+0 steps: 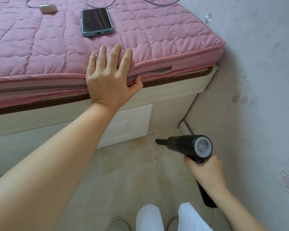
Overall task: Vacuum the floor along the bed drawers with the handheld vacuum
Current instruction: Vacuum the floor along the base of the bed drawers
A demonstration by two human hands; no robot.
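My right hand point(205, 172) grips the handle of a black handheld vacuum point(188, 145). Its narrow nozzle points left and sits low over the beige floor point(123, 172), close to the white bed drawer front point(132, 124) near the corner by the wall. Small dark specks lie on the floor just under the nozzle. My left hand point(110, 77) rests flat on the edge of the pink quilted mattress point(40, 52), fingers spread on top and thumb hooked under its side; it holds nothing.
A phone point(97, 22) lies on the mattress, with a small white device point(47, 8) and cables behind it. The patterned wall point(257, 80) and a white skirting board point(185, 128) close off the right side. My legs and slippers show at the bottom.
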